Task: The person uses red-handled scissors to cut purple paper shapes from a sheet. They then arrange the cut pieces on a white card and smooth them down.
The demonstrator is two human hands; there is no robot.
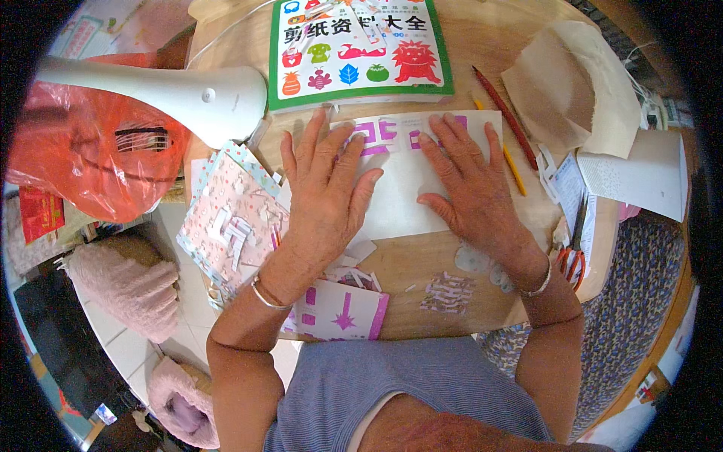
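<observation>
Both palms lie flat on a white sheet of paper point(401, 195) on the wooden table. My left hand point(327, 181) spreads its fingers over the sheet's left part, beside a purple cut-out pattern point(373, 135). My right hand point(471, 175) presses on the right part, fingers apart, partly hiding another purple shape point(416, 139). Neither hand grips anything. Just beyond the sheet lies a thick green-bordered paper-cutting book point(361, 53). Under my left wrist, a printed page with purple figures point(344, 311) reaches the table's near edge.
Red-handled scissors point(575, 263) lie at the right, near a dark red pen point(505, 116) and a yellow pencil point(514, 169). Patterned paper point(226, 220) with white scraps sits left. Small purple-and-white clippings point(449, 294) lie near me. A white lamp-like object point(226, 101) overhangs the left edge.
</observation>
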